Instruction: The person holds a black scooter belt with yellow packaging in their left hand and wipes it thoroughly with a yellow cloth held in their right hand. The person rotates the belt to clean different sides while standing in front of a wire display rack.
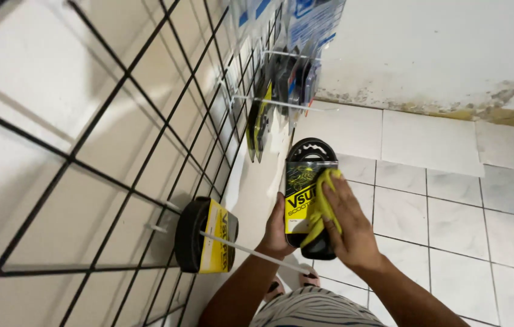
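a black drive belt (306, 181) in a yellow-and-black card sleeve is held upright before a black wire grid panel (87, 151) fixed to a white wall. the belt is gripped at its lower left edge by the left hand (278, 227), whose fingers are closed around the sleeve. a yellow cloth (323, 209) is pressed flat against the sleeve's right side by the right hand (350, 227), the fingers being folded over the cloth and clamped on it. the step in hand is judged to be the wiping of the packaged belt, with the cloth laid over the lower right part of the sleeve; the top loop of the belt is left uncovered.

a further packaged belt (205, 235) is seen hung on a white peg (251, 251) near the lower edge of the grid, beside the left forearm. more hanging packages (281, 79) are ranged along the grid's far edge. a pale tiled floor (450, 206) is seen below, and a striped garment (314, 309) at the bottom edge.

for the next move, a steady hold by the left hand and a stroke of the cloth along the sleeve would be called for, without the card being creased.
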